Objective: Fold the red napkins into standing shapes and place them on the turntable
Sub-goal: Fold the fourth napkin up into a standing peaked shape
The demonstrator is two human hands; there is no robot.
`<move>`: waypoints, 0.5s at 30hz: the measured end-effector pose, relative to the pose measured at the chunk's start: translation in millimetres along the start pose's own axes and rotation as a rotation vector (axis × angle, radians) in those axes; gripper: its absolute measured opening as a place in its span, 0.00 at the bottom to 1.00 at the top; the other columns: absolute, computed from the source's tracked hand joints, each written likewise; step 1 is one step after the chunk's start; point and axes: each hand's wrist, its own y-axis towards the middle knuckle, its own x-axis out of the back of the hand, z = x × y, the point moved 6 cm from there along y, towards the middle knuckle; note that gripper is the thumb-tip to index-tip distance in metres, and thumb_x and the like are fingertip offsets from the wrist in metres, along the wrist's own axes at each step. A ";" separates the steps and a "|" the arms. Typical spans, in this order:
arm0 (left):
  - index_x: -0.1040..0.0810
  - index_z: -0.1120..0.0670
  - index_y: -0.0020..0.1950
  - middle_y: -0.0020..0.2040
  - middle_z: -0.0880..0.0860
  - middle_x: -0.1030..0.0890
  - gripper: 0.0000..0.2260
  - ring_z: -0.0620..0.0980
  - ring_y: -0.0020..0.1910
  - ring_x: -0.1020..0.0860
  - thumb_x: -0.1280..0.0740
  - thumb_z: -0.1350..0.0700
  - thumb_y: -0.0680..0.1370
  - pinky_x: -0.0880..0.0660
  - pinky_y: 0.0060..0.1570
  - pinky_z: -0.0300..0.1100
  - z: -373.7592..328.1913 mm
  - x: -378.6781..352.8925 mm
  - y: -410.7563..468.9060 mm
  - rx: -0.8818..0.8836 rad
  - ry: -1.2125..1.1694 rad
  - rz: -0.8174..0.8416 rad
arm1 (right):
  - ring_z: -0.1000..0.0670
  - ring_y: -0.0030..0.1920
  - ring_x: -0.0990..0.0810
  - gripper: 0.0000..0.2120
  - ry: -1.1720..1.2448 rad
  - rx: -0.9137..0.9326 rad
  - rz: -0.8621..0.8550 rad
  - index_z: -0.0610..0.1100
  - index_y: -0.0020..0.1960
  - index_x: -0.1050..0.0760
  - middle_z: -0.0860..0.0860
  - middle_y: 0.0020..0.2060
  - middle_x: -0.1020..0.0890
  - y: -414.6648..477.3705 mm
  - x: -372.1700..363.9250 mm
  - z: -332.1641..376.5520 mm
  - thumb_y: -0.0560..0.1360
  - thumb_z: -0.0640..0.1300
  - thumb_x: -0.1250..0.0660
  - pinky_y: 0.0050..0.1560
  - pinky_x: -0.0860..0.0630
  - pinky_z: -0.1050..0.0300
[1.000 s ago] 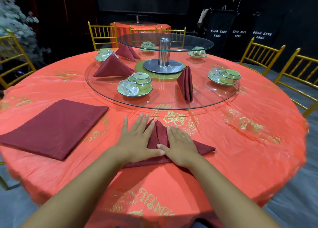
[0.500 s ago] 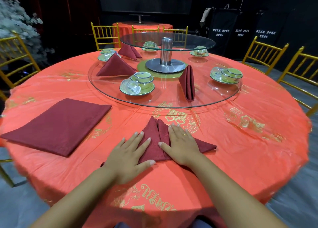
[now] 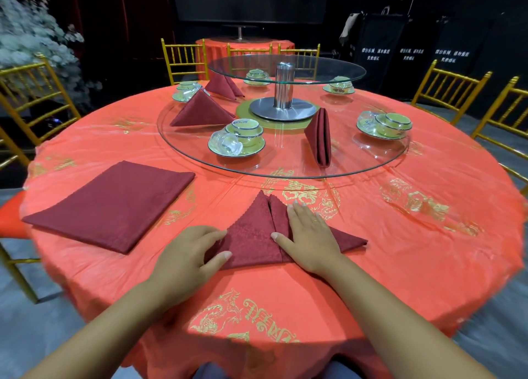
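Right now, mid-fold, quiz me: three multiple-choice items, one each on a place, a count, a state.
1. Where is the flat napkin? A on the tablecloth, left of the half-folded napkin; B on the upper glass tier; C on a chair.
2. Folded napkins standing on the turntable? A one; B three; C six.
3. The right hand? A lifts a cup; B hangs off the table; C presses flat on the half-folded napkin.
Answers: A, it lies on the tablecloth; B, three stand on the turntable; C, its straight fingers rest on that napkin.
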 end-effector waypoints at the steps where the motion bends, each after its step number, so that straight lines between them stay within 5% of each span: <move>1: 0.18 0.56 0.55 0.51 0.52 0.18 0.18 0.55 0.51 0.21 0.36 0.45 0.76 0.27 0.52 0.45 -0.9 4.3 0.9 0.009 -0.023 -0.075 | 0.50 0.77 0.55 0.36 0.028 0.006 -0.049 0.45 0.78 0.51 0.48 0.78 0.51 -1.5 4.0 1.0 0.77 0.65 0.50 0.75 0.59 0.50; 4: 0.16 0.51 0.45 0.40 0.46 0.22 0.02 0.47 0.41 0.24 0.27 0.55 0.73 0.28 0.47 0.44 1.8 3.7 6.6 0.138 -0.116 -0.024 | 0.46 0.72 0.38 0.27 0.053 0.047 -0.267 0.47 0.70 0.32 0.48 0.70 0.33 -11.0 23.0 6.1 0.77 0.60 0.41 0.74 0.50 0.50; 7: 0.18 0.48 0.41 0.36 0.43 0.26 0.03 0.42 0.37 0.28 0.25 0.55 0.71 0.34 0.42 0.38 4.1 -1.2 9.9 0.207 -0.140 0.040 | 0.48 0.62 0.28 0.22 -0.028 0.083 -0.316 0.49 0.62 0.22 0.52 0.58 0.23 -21.3 32.8 13.7 0.77 0.61 0.42 0.69 0.43 0.52; 11: 0.22 0.42 0.36 0.39 0.46 0.24 0.08 0.40 0.38 0.27 0.25 0.51 0.70 0.34 0.41 0.34 -13.6 -8.0 6.5 0.210 -0.222 0.105 | 0.50 0.73 0.40 0.31 -0.047 0.048 -0.085 0.48 0.72 0.34 0.50 0.71 0.33 -26.5 20.9 10.2 0.76 0.66 0.47 0.73 0.52 0.49; 15: 0.19 0.43 0.37 0.40 0.47 0.23 0.05 0.37 0.37 0.25 0.25 0.51 0.71 0.31 0.39 0.28 -43.2 -19.1 -1.3 0.188 -0.410 0.161 | 0.50 0.77 0.51 0.30 -0.097 0.025 0.016 0.46 0.76 0.45 0.50 0.77 0.44 -27.3 18.5 3.7 0.79 0.59 0.47 0.74 0.58 0.47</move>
